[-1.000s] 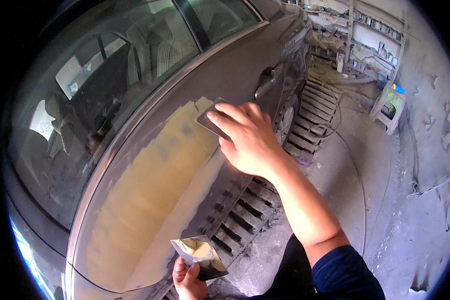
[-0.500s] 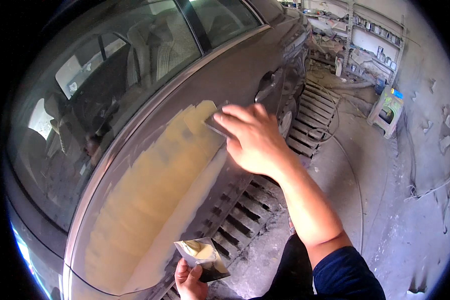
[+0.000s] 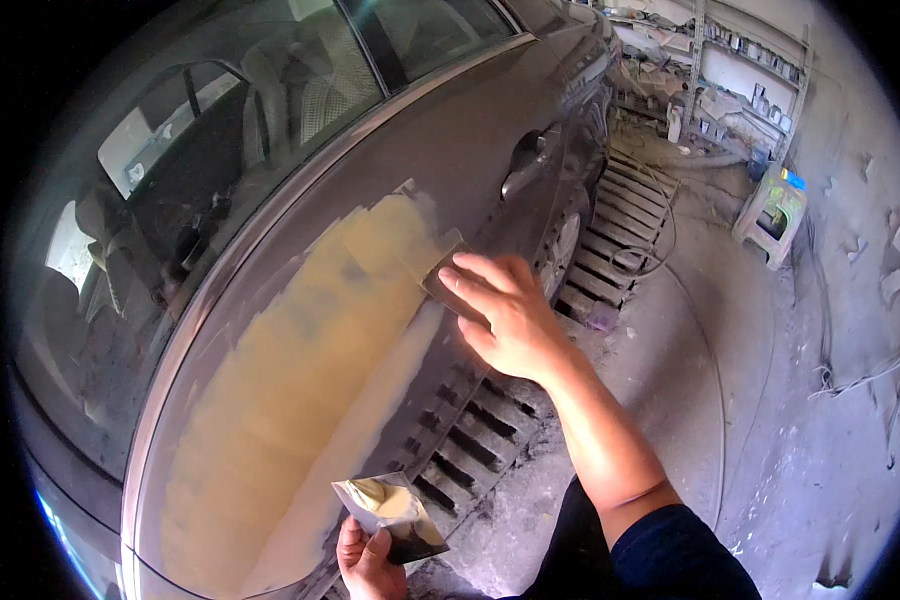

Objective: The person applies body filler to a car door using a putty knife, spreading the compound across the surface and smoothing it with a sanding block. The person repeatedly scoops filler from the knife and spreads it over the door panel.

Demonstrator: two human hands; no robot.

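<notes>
A broad patch of yellowish body filler [image 3: 300, 350] covers much of the brown car door [image 3: 440, 130]. At the patch's upper right end, my right hand [image 3: 515, 315] grips a flat dark spreader [image 3: 447, 265], fingers laid along it and its edge against the panel. Low in front of the door, my left hand [image 3: 370, 565] pinches a dark square plate [image 3: 420, 540] by its near side. A pale mound of filler [image 3: 382, 500] lies on that plate.
Right of the patch is the door handle [image 3: 525, 170]. Slatted floor grating [image 3: 490, 440] runs alongside the car. A hose [image 3: 705, 360] curves over the concrete floor. Farther off stand a plastic stool [image 3: 772, 215] and metal shelves [image 3: 755, 65] with cans.
My right hand and the spreader have moved slightly down along the patch's right end. The filler there now reaches a little differently near its top edge. My left hand still holds the plate.
</notes>
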